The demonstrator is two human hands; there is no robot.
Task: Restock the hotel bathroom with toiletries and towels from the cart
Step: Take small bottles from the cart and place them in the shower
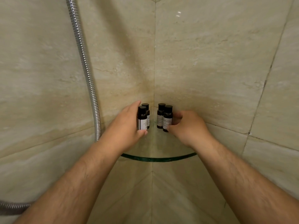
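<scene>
Several small dark toiletry bottles with black caps stand in two pairs on a glass corner shelf (pixel 159 158) in the tiled shower corner. My left hand (pixel 125 126) grips the front left bottle (pixel 142 118), thumb under its base; a second bottle (pixel 146 109) stands right behind it. My right hand (pixel 188 126) pinches the front right bottle (pixel 167 118) low on its label, and another bottle (pixel 160 115) stands just left of and behind that one. Both pairs sit close to the wall corner, a gap between them.
Beige marble-look tile walls (pixel 218 62) meet in the corner behind the shelf. A chrome shower hose (pixel 85 65) hangs down the left wall and loops out at the lower left (pixel 13 206). The shelf's curved green edge faces me.
</scene>
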